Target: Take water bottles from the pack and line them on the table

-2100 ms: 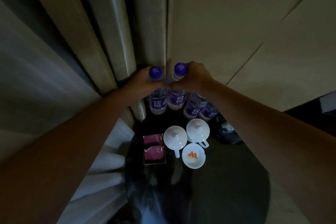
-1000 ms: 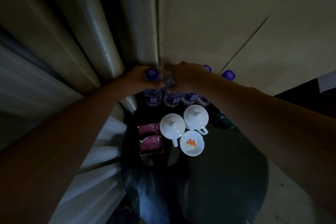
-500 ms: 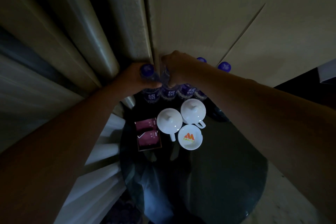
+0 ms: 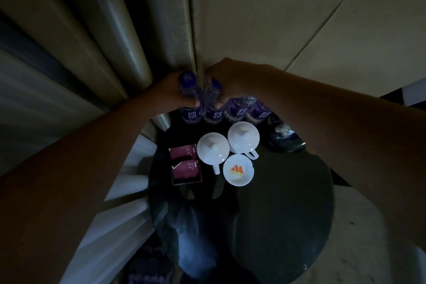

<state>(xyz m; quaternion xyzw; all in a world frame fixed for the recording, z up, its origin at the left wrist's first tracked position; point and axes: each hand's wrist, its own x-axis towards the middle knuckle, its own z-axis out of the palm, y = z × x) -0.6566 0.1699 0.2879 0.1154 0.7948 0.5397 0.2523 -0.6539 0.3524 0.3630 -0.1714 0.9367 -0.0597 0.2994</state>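
Four water bottles with purple labels standing in a row along the far edge of the round dark bench (image 4: 288,226), against the curtain and the wall. Left hand (image 4: 169,92) wrapped round the neck of the leftmost bottle (image 4: 190,108), grip closed on it just under the purple cap. Right hand (image 4: 230,80) clamped likewise round the neck of the second bottle (image 4: 213,108), which leans a little toward the first. Third bottle (image 4: 236,109) and fourth bottle (image 4: 259,112) upright just beside, ungrasped, partly under the right forearm.

Dark crumpled wrap (image 4: 284,138) at the right end of the row, probably the opened pack; too dim to tell whether any bottles remain inside.

Nearer on the bench: two lidded white cups (image 4: 213,148), a white dish with an orange logo (image 4: 238,169), and a small tray of maroon sachets (image 4: 185,165), all well clear of the row.

Judged from this: mostly done, with four out and lined up. Left to do: settle the two held bottles squarely, let go, and check the wrap for more.
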